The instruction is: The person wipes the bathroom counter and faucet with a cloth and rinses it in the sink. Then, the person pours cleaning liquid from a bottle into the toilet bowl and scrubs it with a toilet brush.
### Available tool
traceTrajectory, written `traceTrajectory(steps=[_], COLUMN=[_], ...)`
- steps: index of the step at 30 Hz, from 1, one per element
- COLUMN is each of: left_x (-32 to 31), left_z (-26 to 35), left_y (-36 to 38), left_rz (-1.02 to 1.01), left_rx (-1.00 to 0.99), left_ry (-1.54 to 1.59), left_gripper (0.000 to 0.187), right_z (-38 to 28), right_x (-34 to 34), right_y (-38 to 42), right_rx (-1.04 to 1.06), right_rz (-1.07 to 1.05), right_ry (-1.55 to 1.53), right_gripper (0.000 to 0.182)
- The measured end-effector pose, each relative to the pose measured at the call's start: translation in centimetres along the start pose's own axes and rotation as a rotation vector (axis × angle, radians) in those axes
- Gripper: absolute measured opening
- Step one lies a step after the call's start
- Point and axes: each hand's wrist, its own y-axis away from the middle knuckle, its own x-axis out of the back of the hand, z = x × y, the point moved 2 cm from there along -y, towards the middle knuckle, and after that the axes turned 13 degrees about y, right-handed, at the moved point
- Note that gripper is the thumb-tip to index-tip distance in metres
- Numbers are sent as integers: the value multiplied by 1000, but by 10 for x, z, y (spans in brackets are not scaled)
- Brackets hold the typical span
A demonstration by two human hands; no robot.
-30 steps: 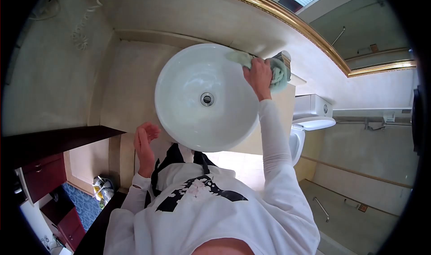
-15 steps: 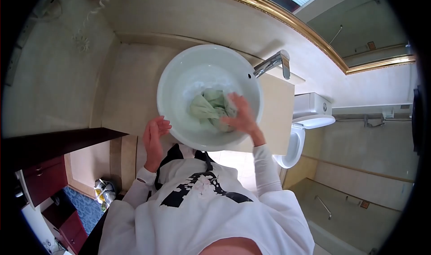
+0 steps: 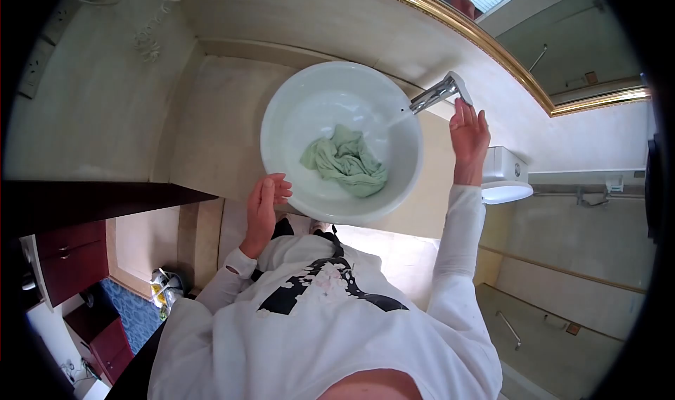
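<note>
Half a second earlier the right hand (image 3: pixel 468 141) had been pressing the crumpled pale green cloth (image 3: pixel 345 162) into the bowl; it had since lifted out and gone up to the chrome tap lever (image 3: pixel 460 88), leaving the cloth lying loose. Nearest the camera was the person's white printed sweatshirt (image 3: pixel 316 329), both sleeves reaching forward. The left hand (image 3: pixel 264 201) hung at the near left edge of the round white ceramic basin (image 3: pixel 281 111), fingers loosely curled and apart, holding nothing; whether it touched the rim could not be told. The green cloth sat bunched in the bottom of the basin, a little right of centre, touched by neither hand. A thin stream of water ran from the chrome spout (image 3: pixel 430 95) down toward the far right inside of the bowl. The right hand was open, fingers straight and together, fingertips at the lever without closing around it. The basin stood on a beige stone counter (image 3: pixel 211 125). Right of it was a white toilet cistern (image 3: pixel 500 169). Beyond ran a gold-framed mirror (image 3: pixel 492 45), and a coiled white cord (image 3: pixel 158 20) hung on the far left wall.
</note>
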Motion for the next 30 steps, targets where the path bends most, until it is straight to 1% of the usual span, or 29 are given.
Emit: traceTrajectory(steps=[1, 2, 3, 4, 5, 7, 9, 11, 13, 14, 16, 17, 19, 20, 22, 23, 25, 26, 28, 29, 30], left_x=[1, 3, 4, 4, 3, 1, 0, 2, 4, 4, 7, 8, 11, 13, 15, 17, 19, 20, 19, 17, 15], left_z=[1, 0, -1, -1, 0, 1, 0, -1, 1, 3, 4, 3, 3, 3, 1, 0, -3, -4, -7, -9, -10], left_y=[-1, -2, 0, 1, 1, 2, 2, 3, 4, 4, 7, 5, 5, 5, 7, 7, 6, 6, 6, 6, 5], left_rz=[1, 7, 12, 14, 27, 47, 55, 66, 77, 86, 96, 88, 81, 77, 73, 79, 89, 86, 82, 85, 87], left_rx=[-7, -1, 10, 10, 25, 40, 55, 50, 46, 27, 14, -3, -20, -7, 10, 22, 32, 37, 46, 49, 51], left_ry=[-1, -10, -18, -17, -14, -11, 61, 69, 75, 70, 64, 62, 58, 50, 43, 43, 48, 46, 43, 53, 63], left_gripper=[38, 38, 38, 38, 38, 39, 36, 37, 37, 37, 37, 38, 38, 39, 41, 41, 41, 40, 39, 37, 35], right_z=[6, 26, 51, 74, 131, 153, 180, 199, 199, 186, 159, 156, 153, 150, 150, 152, 152, 153, 158, 176, 205], right_x=[-9, -8, 1, -18, 19, -40, -21, -9, -5, -22, -45, -42, -27, -19, 10, 22, 36, 37, 36, 45, 61], right_y=[10, 19, 26, 50, 43, 107, 106, 95, 69, 66, 65, 60, 49, 44, 39, 38, 39, 38, 36, 32, 23], right_rx=[52, 83, 7, -39, 160, 302, 308, 323, 220, 223, -31, -30, -105, -106, -504, -504, -436, -438, -511, -514, -315], right_rz=[-3, 3, -83, -152, -402, -472, -489, -504, -377, -381, -351, -351, -266, -267, -66, -64, -24, -24, 118, 122, 123], right_ry=[78, 275, 463, 872, 1179, 2404, 2410, 2417, 1840, 1836, 1106, 1105, 841, 841, 1430, 1431, 1427, 1430, 1436, 1436, 1454], right_gripper=[33, 36, 40, 46, 54, 55, 51, 48, 38, 38, 32, 32, 36, 36, 48, 48, 58, 58, 58, 58, 57])
